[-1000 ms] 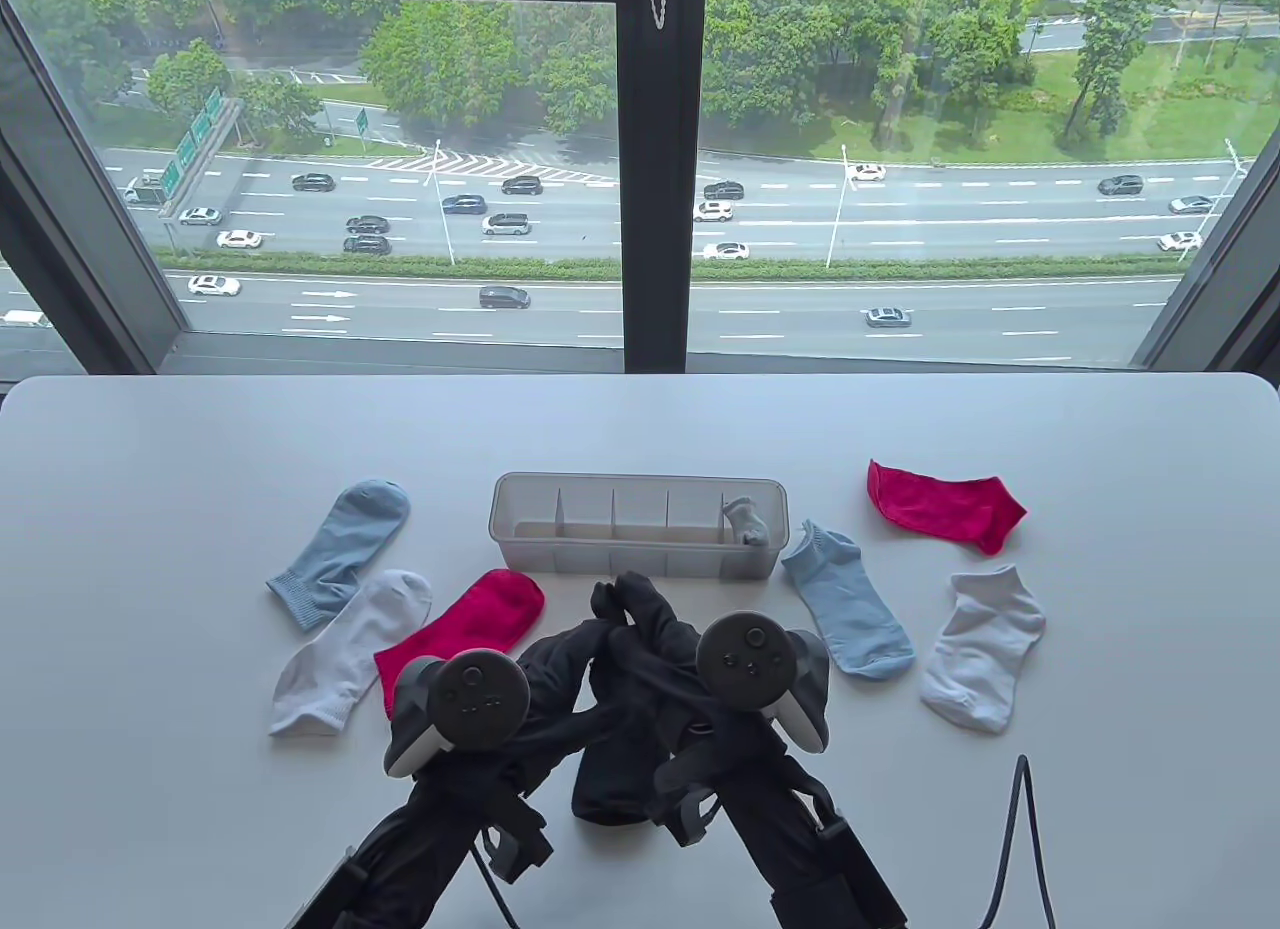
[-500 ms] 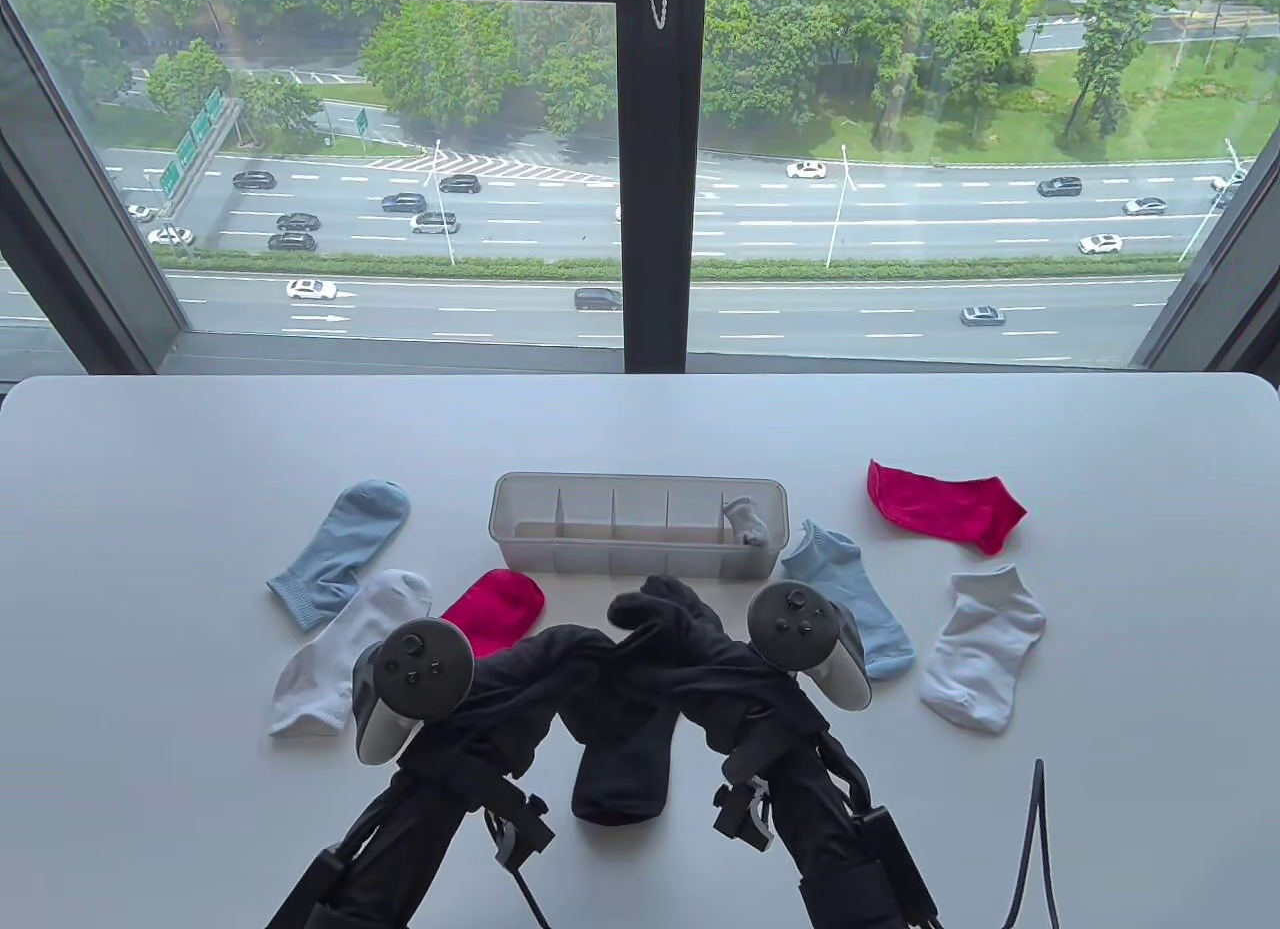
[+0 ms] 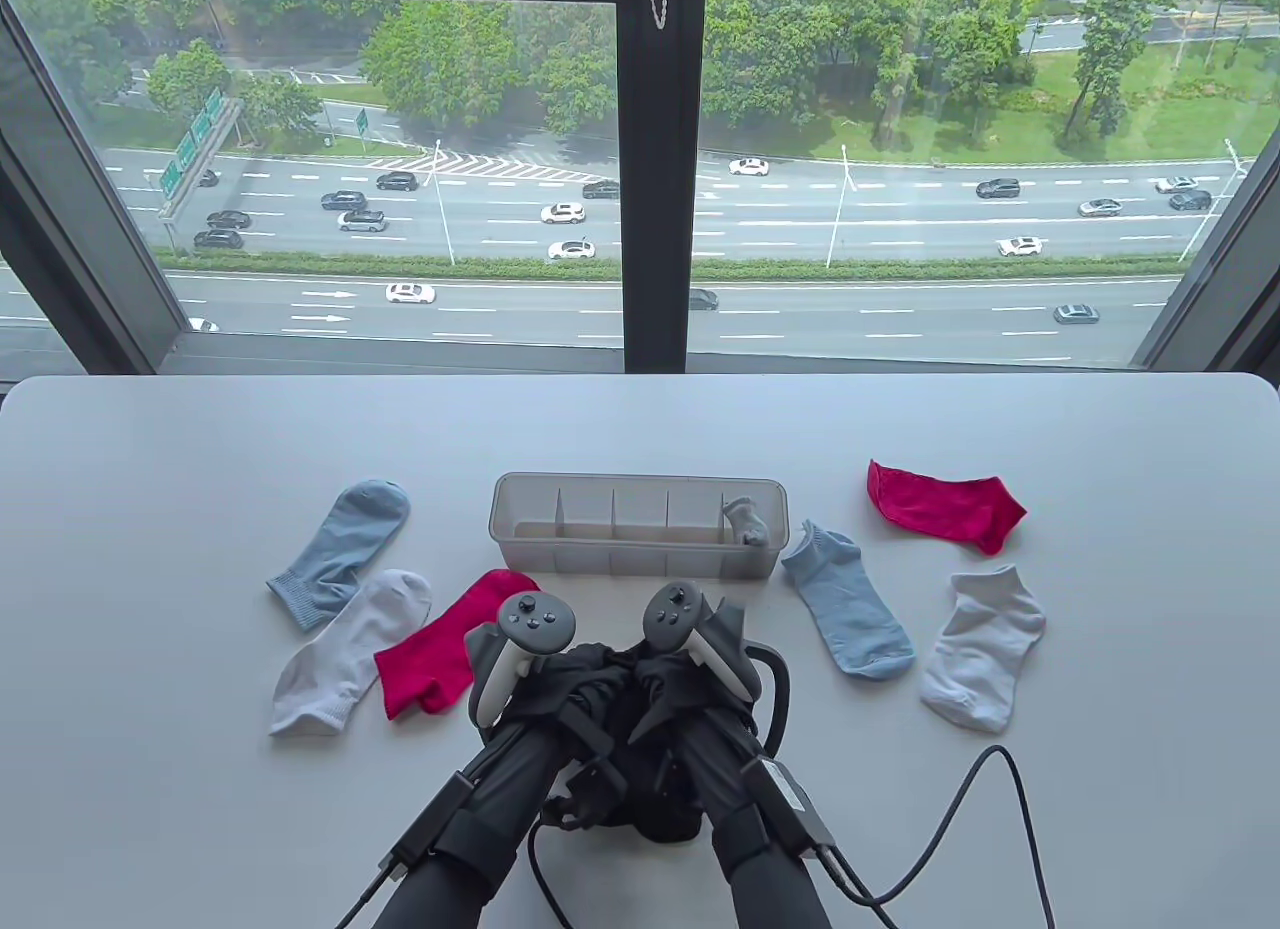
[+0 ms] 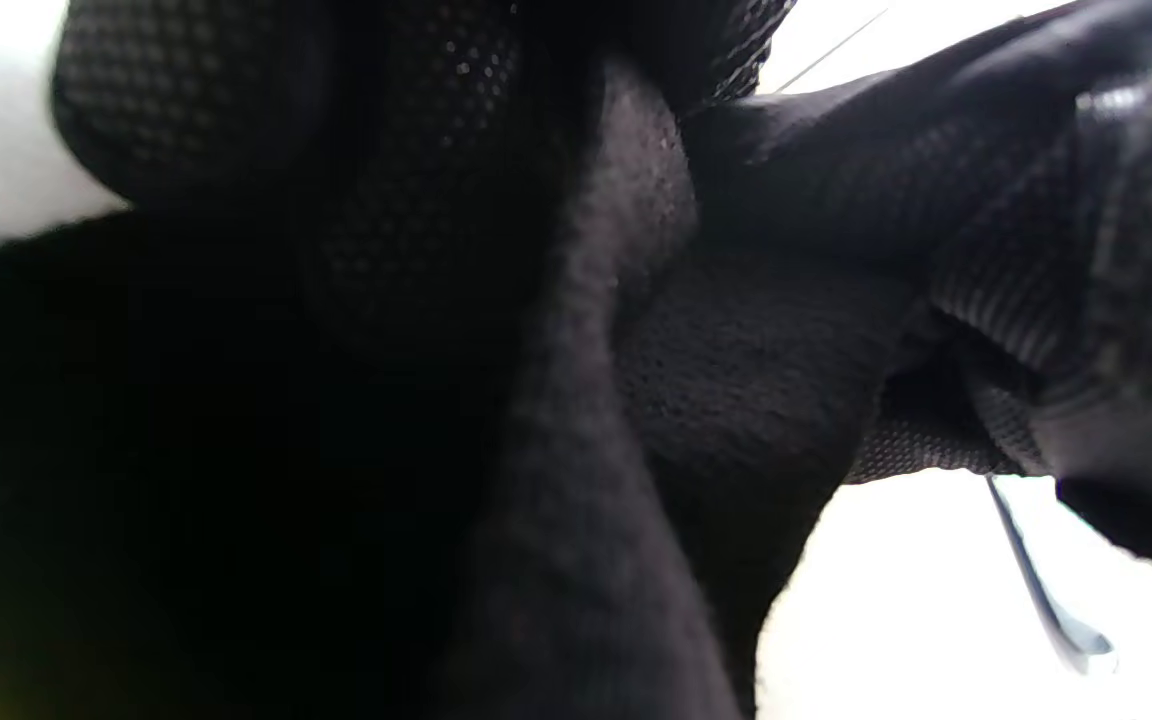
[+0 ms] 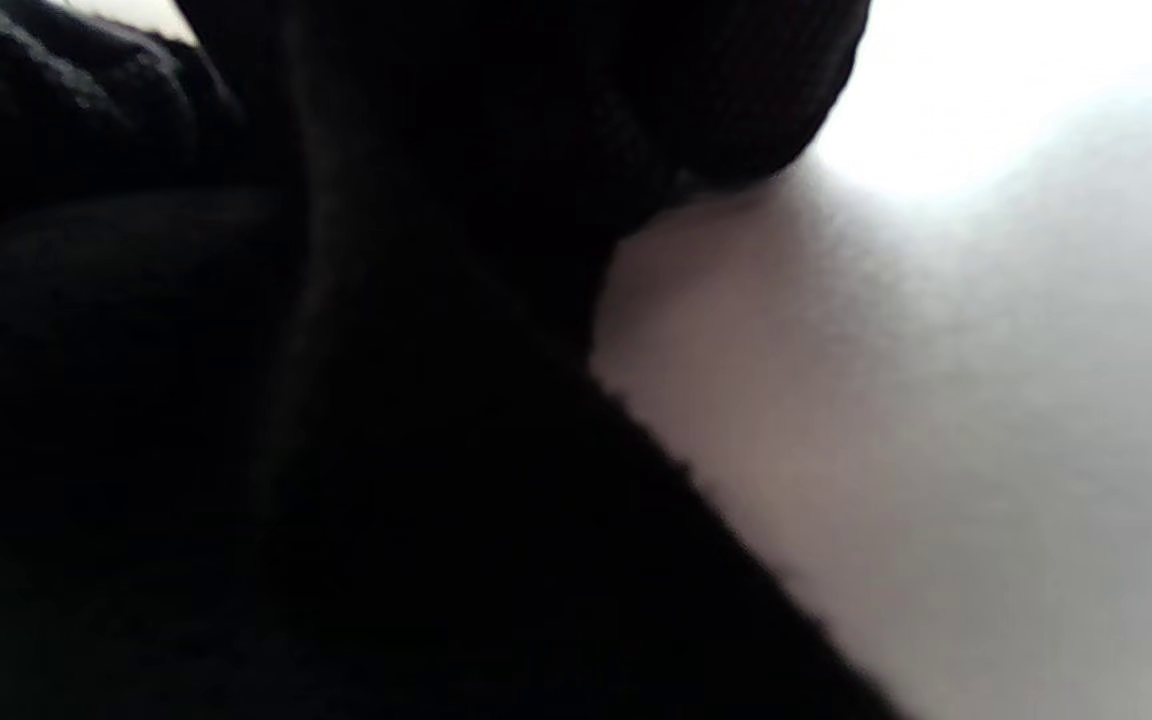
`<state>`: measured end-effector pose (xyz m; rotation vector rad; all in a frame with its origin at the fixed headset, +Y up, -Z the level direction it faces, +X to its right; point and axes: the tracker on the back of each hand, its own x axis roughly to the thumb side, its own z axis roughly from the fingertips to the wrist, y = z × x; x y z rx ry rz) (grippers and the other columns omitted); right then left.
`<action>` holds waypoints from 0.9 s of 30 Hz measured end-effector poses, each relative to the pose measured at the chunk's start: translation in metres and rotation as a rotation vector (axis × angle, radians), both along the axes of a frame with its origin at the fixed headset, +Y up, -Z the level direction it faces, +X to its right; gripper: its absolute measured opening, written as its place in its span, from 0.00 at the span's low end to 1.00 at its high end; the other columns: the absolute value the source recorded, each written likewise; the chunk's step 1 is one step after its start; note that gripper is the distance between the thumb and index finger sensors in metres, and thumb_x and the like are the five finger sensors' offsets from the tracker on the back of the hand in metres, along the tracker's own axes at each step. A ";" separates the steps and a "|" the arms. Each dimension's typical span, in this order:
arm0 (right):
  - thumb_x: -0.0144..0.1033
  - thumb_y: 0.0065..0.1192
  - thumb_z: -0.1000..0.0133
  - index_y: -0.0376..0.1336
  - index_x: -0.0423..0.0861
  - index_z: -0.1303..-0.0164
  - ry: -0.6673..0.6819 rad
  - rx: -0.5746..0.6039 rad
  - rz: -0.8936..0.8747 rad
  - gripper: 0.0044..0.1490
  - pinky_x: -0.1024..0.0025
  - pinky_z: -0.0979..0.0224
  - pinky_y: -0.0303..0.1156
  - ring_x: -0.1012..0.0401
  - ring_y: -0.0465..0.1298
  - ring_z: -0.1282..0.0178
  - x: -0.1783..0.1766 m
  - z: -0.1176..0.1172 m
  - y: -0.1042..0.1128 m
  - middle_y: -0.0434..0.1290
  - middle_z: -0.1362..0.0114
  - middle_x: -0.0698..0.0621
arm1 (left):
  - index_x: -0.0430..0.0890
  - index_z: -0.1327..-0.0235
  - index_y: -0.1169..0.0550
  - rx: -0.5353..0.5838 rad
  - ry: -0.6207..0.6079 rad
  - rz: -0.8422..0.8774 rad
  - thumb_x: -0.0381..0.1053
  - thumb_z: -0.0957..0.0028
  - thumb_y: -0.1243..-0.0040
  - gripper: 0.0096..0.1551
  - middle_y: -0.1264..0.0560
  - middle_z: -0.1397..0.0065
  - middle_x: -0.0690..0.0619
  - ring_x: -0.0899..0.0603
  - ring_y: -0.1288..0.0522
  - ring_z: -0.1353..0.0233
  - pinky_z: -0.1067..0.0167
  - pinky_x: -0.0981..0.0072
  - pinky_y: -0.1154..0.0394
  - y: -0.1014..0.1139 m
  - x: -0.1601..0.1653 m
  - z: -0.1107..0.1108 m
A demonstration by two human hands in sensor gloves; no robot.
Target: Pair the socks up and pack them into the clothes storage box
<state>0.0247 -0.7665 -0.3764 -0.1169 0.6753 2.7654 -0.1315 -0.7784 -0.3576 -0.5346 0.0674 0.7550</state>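
Table view shows both hands, left (image 3: pixel 560 669) and right (image 3: pixel 665 674), closed together round the black socks (image 3: pixel 612 681) near the bench's front edge, apparently rolling the pair. Next, the bundle needs lifting into a free compartment of the storage box (image 3: pixel 640 561) just beyond

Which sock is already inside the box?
The little grey sock, tucked in the right end compartment of the box. All the blue, white and red socks lie outside it on the table.

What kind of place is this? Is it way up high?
Probably an upper-floor room in a city building. The big dark-framed window looks down onto a wide multi-lane road with tiny cars and treetops, and a plain white table stands right against the glass.
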 end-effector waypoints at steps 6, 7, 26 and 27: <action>0.41 0.62 0.36 0.59 0.51 0.28 0.031 0.007 0.038 0.27 0.59 0.37 0.74 0.63 0.75 0.52 -0.002 0.004 -0.002 0.72 0.46 0.48 | 0.34 0.35 0.27 0.018 -0.050 0.016 0.43 0.39 0.44 0.23 0.15 0.47 0.42 0.44 0.11 0.59 0.59 0.50 0.15 0.004 -0.003 0.010; 0.41 0.61 0.36 0.59 0.52 0.29 0.035 0.006 0.020 0.26 0.59 0.37 0.73 0.63 0.74 0.52 0.001 0.007 -0.003 0.71 0.45 0.48 | 0.34 0.32 0.30 0.011 -0.072 0.037 0.43 0.38 0.45 0.25 0.16 0.45 0.39 0.41 0.12 0.56 0.57 0.47 0.16 0.009 -0.007 0.014; 0.39 0.66 0.42 0.63 0.46 0.30 0.231 0.639 -0.518 0.29 0.54 0.34 0.77 0.59 0.81 0.48 0.034 0.060 0.065 0.78 0.42 0.48 | 0.35 0.35 0.25 0.290 -0.019 0.488 0.46 0.37 0.50 0.23 0.15 0.42 0.35 0.32 0.15 0.43 0.42 0.36 0.23 0.058 -0.058 0.027; 0.40 0.66 0.42 0.66 0.51 0.35 0.273 0.633 -0.544 0.24 0.54 0.33 0.77 0.59 0.81 0.46 0.037 0.060 0.071 0.78 0.42 0.49 | 0.36 0.33 0.26 0.329 -0.002 0.474 0.46 0.37 0.51 0.24 0.16 0.40 0.35 0.31 0.16 0.43 0.41 0.35 0.24 0.060 -0.061 0.027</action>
